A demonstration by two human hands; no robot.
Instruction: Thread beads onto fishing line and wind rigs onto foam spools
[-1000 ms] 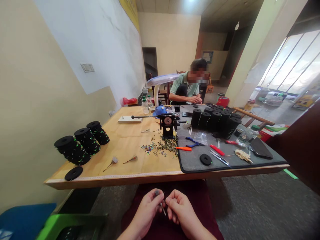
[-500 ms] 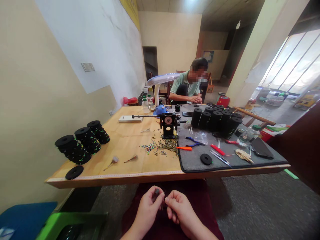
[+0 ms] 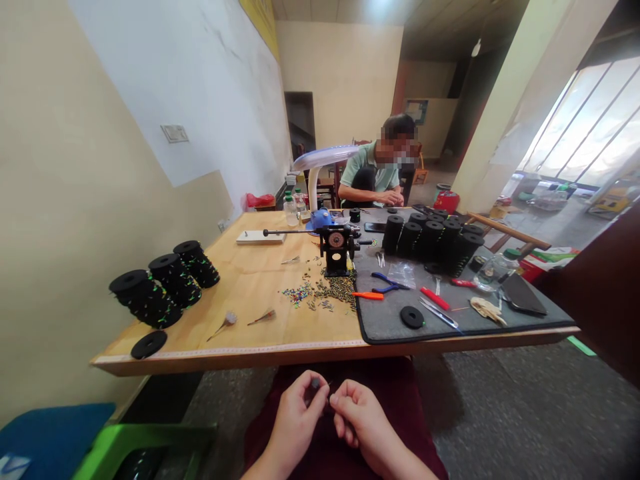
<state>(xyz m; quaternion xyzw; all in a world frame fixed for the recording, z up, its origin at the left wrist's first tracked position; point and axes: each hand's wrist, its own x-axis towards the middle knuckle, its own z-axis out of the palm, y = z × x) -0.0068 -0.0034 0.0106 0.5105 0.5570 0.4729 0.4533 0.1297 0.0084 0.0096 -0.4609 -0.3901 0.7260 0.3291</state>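
Note:
Both my hands are together over my lap, below the table's front edge. My left hand (image 3: pixel 295 417) pinches a small dark grey piece (image 3: pixel 315 383) between thumb and fingers. My right hand (image 3: pixel 361 415) is curled, its thumb and forefinger pinched close against the left fingertips; what it grips is too small to make out. On the wooden table (image 3: pixel 240 287) ahead lie a heap of small coloured beads and metal bits (image 3: pixel 325 293), a black hand-crank winder (image 3: pixel 336 250) and two small feathered pieces (image 3: pixel 245 321).
Black spools (image 3: pixel 163 283) stand at the table's left, more spools (image 3: pixel 433 240) on the grey mat (image 3: pixel 390 320) with pliers, cutters and a black disc (image 3: pixel 412 317). A desk lamp (image 3: pixel 320 177) stands behind. Another person sits at the far end. A green and blue stool (image 3: pixel 100 443) is at my left.
My hands have drawn slightly closer together. The thin pin that showed between them a second ago is now hidden by the fingers.

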